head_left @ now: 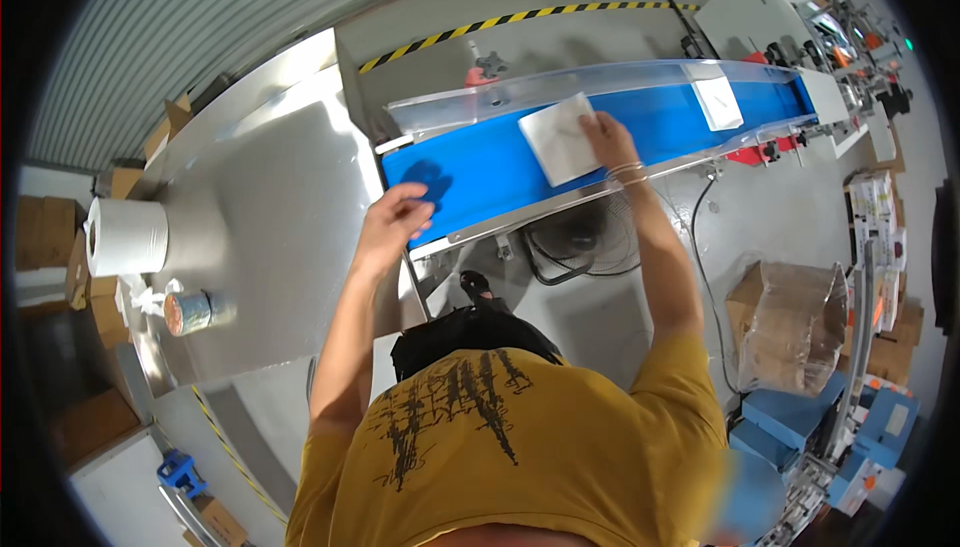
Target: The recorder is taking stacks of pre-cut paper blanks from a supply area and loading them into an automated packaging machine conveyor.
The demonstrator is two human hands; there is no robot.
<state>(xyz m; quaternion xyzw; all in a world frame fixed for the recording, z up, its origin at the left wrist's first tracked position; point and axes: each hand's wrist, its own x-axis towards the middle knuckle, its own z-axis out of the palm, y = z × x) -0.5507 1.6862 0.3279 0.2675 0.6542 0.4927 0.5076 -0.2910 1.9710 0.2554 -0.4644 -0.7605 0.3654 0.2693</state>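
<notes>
Right grip (610,145) on white packet (556,147), left grip (394,225) near blue belt (482,179)

A flat, white, roughly square packet (556,145) (slightly askew, broad face up) over the blue conveyor belt (476,187)

A ridged grey wall (200,32) rose behind the far edge of the steel table (270,197), whose bare top threw back bright glare near its far right corner. Cartons (45,232) stood stacked beyond its left edge. The smooth grey floor (590,322) bore black-and-yellow tape (520,18) running rightward from beside that far right corner, and a second striped line (235,452) leading off near the near left corner.
</notes>
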